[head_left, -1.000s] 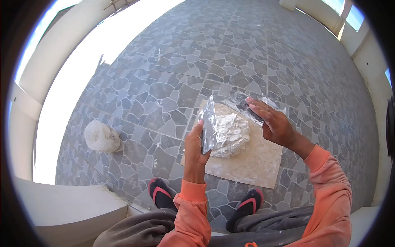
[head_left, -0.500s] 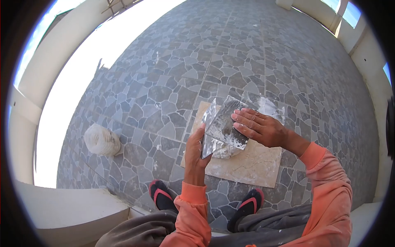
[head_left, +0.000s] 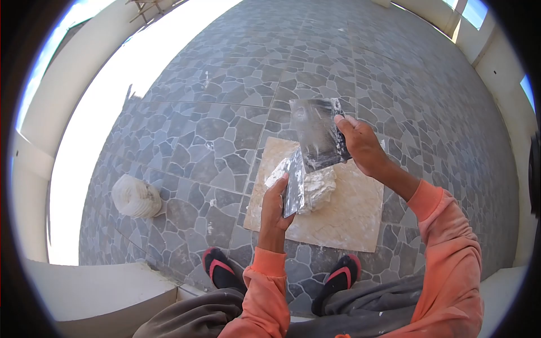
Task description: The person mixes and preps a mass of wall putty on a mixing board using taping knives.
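Note:
My left hand (head_left: 274, 213) is closed on a shiny flat metal putty scraper (head_left: 293, 188), thumb on its face, with white smears on it. In my right hand (head_left: 362, 145) is a darker rectangular putty scraper (head_left: 319, 133), gripped at its right edge and streaked with white paste. Its lower corner overlaps the top of the left scraper in this view. Below both lies a mound of white putty (head_left: 321, 188), partly hidden behind the left scraper, on a beige tile slab (head_left: 349, 225) dusted with white.
A whitish ribbed plastic container (head_left: 135, 197) stands on the stone-pattern floor (head_left: 220, 141) to the left. My feet in red-strapped sandals (head_left: 224, 267) are just short of the slab. A low white ledge (head_left: 101, 290) is at lower left, and walls enclose both sides.
My right hand has turned over and moved up and right, lifting its scraper off the left one's face. The left hand has shifted slightly down, and more of the putty shows.

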{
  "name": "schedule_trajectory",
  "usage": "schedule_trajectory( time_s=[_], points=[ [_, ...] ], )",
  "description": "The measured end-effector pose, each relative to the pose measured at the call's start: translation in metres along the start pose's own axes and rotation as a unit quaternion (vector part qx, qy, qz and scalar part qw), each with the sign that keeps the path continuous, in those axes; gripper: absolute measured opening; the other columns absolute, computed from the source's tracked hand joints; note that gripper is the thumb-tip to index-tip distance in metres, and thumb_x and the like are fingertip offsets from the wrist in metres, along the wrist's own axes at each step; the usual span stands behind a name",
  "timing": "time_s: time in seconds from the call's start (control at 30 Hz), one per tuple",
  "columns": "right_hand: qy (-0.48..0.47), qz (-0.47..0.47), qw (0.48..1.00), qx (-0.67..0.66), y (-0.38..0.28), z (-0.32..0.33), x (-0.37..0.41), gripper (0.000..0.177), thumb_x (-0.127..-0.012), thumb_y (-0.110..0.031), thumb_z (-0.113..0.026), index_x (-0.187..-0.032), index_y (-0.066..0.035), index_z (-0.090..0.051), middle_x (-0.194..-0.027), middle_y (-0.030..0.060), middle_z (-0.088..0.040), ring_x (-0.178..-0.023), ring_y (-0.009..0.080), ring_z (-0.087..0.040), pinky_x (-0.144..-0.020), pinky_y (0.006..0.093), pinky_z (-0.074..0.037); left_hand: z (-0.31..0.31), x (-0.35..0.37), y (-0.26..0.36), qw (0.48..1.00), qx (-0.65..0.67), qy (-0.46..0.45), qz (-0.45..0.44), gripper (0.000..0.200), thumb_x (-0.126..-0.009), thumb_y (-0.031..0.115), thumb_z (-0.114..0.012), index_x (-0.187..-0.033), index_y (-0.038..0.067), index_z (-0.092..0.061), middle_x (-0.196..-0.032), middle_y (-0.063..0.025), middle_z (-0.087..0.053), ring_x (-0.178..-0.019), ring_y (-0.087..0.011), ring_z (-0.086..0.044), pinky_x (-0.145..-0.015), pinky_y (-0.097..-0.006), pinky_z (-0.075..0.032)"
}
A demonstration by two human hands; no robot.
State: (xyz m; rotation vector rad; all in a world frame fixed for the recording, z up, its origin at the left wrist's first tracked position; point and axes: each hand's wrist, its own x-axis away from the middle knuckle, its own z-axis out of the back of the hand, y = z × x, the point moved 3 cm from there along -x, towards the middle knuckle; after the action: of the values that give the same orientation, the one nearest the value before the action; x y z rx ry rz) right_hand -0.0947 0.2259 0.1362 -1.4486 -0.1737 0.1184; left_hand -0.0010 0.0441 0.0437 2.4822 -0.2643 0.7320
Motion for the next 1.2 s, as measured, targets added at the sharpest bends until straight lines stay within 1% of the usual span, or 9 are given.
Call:
schedule_trajectory(
  time_s=[0.1, 0.13, 0.2, 0.37, 0.53, 0.77, 0.9, 1.07, 1.2],
  points=[
    [0.002, -0.112, 0.993, -0.048, 0.007, -0.007, -0.001, 0.036, -0.103, -0.035, -0.046, -0.092, -0.003, -0.057, -0.069, -0.0036, -0.043, -0.060, 0.0070, -0.044, -0.050, 0.0271, -0.044, -0.009, 0.000, -0.023, 0.999, -0.002, -0.028, 0.042, 0.020, -0.096, 0.023, -0.062, -0.099, 0.003, -0.060, -0.071, -0.0024, -0.063, -0.051, -0.0120, -0.061, -0.042, -0.0225, -0.054],
    [0.018, -0.120, 0.991, -0.055, 0.021, -0.007, -0.007, 0.038, -0.102, -0.039, -0.048, -0.089, -0.004, -0.057, -0.067, -0.0005, -0.046, -0.054, 0.0100, -0.047, -0.041, 0.0308, -0.042, -0.008, -0.002, -0.029, 0.997, -0.005, -0.049, 0.054, 0.021, -0.098, 0.021, -0.059, -0.104, 0.000, -0.059, -0.079, -0.0049, -0.065, -0.060, -0.0135, -0.064, -0.050, -0.0248, -0.056],
    [0.035, -0.137, 0.989, -0.042, 0.030, -0.007, -0.004, 0.041, -0.101, -0.040, -0.049, -0.086, -0.003, -0.056, -0.065, 0.0006, -0.047, -0.051, 0.0109, -0.048, -0.040, 0.0304, -0.041, -0.003, -0.009, -0.039, 0.993, -0.011, -0.090, 0.074, 0.025, -0.101, 0.016, -0.051, -0.114, -0.005, -0.057, -0.095, -0.0099, -0.068, -0.077, -0.0166, -0.070, -0.067, -0.0294, -0.059],
    [0.104, -0.169, 0.980, -0.032, 0.037, -0.015, 0.008, 0.046, -0.100, -0.043, -0.051, -0.080, -0.001, -0.056, -0.059, 0.0010, -0.045, -0.045, 0.0115, -0.043, -0.037, 0.0293, -0.035, -0.006, -0.013, -0.048, 0.993, 0.015, -0.101, 0.061, 0.022, -0.100, 0.015, -0.052, -0.111, -0.004, -0.057, -0.094, -0.0098, -0.068, -0.077, -0.0158, -0.069, -0.065, -0.0288, -0.060],
    [0.042, -0.201, 0.979, 0.015, 0.051, -0.009, 0.019, 0.047, -0.099, -0.044, -0.053, -0.082, 0.000, -0.058, -0.057, -0.0003, -0.045, -0.044, 0.0105, -0.043, -0.038, 0.0290, -0.034, 0.003, -0.015, -0.045, 0.996, -0.036, -0.079, 0.004, 0.022, -0.100, 0.018, -0.053, -0.109, -0.002, -0.056, -0.095, -0.0091, -0.066, -0.076, -0.0144, -0.068, -0.066, -0.0289, -0.058],
    [-0.096, -0.202, 0.969, 0.102, 0.025, 0.005, 0.032, 0.051, -0.098, -0.050, -0.055, -0.094, 0.000, -0.063, -0.058, -0.0020, -0.049, -0.044, 0.0067, -0.043, -0.036, 0.0252, -0.034, 0.024, -0.029, 0.003, 0.995, 0.058, -0.076, -0.015, 0.026, -0.100, 0.015, -0.053, -0.118, -0.005, -0.054, -0.101, -0.0137, -0.068, -0.081, -0.0219, -0.071, -0.070, -0.0358, -0.064],
    [-0.034, -0.227, 0.972, -0.051, 0.008, 0.008, 0.016, 0.053, -0.094, -0.056, -0.057, -0.091, -0.003, -0.065, -0.057, -0.0029, -0.049, -0.043, 0.0058, -0.040, -0.033, 0.0235, -0.030, 0.016, -0.021, -0.001, 0.997, 0.029, -0.065, -0.012, 0.025, -0.100, 0.016, -0.054, -0.116, -0.004, -0.055, -0.101, -0.0136, -0.068, -0.083, -0.0205, -0.071, -0.071, -0.0344, -0.063],
    [0.017, -0.217, 0.975, -0.041, 0.021, -0.010, 0.008, 0.056, -0.095, -0.061, -0.051, -0.073, -0.009, -0.055, -0.056, -0.0029, -0.041, -0.043, 0.0092, -0.038, -0.034, 0.0266, -0.026, 0.000, -0.017, -0.039, 0.996, -0.014, -0.094, 0.000, 0.019, -0.100, 0.015, -0.052, -0.109, -0.001, -0.057, -0.100, -0.0116, -0.067, -0.081, -0.0181, -0.070, -0.070, -0.0315, -0.061],
    [0.031, -0.238, 0.971, -0.002, 0.041, -0.014, 0.015, 0.059, -0.095, -0.062, -0.050, -0.072, -0.008, -0.054, -0.054, -0.0027, -0.038, -0.041, 0.0095, -0.033, -0.034, 0.0276, -0.025, -0.008, -0.012, -0.041, 0.994, -0.063, -0.073, -0.055, 0.022, -0.099, 0.017, -0.057, -0.110, -0.001, -0.055, -0.090, -0.0072, -0.066, -0.073, -0.0120, -0.065, -0.065, -0.0272, -0.055]
  ],
)
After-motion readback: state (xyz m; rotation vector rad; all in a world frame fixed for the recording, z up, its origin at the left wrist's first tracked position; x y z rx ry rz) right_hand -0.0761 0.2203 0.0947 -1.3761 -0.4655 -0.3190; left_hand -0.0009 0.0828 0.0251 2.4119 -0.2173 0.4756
